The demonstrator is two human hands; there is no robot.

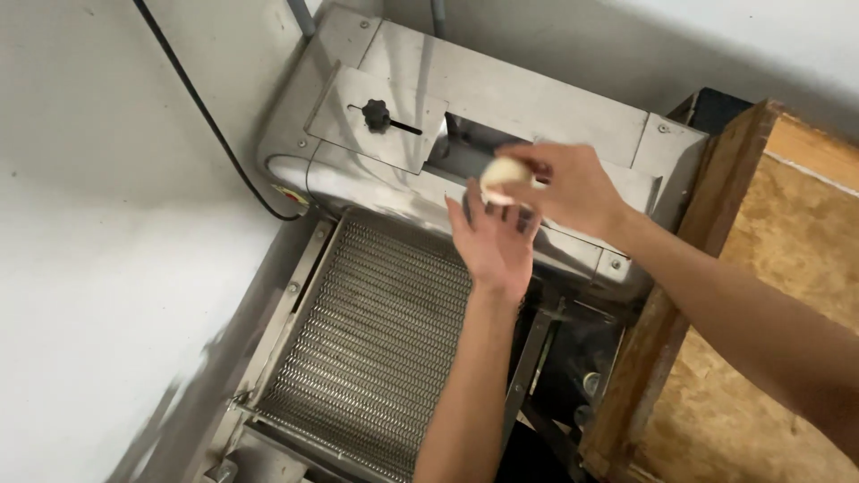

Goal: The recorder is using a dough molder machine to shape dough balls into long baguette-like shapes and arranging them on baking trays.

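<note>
right hand [573,183]: pinches small pale round dough ball [503,173] above steel machine's feed slot [465,148]
left hand [495,240]: open, palm up beneath ball
tip: keep ball centred over slot, fingers clear of wire mesh belt [376,331]

The right hand [573,183] pinches a pale dough ball [501,177] above the steel machine [501,98]; the open left hand [492,241] waits beneath, over the mesh belt [376,340].

1. The lump of dough [501,170] is pale cream.
2. The machine [501,98] is grey brushed steel, with a black knob [376,115].
3. The conveyor belt [376,340] shows a fine silver wire-mesh pattern.
4. The wooden board [761,295] is yellow-brown and speckled.
5. The wall [98,224] is white, with a black cable [210,121].
</note>
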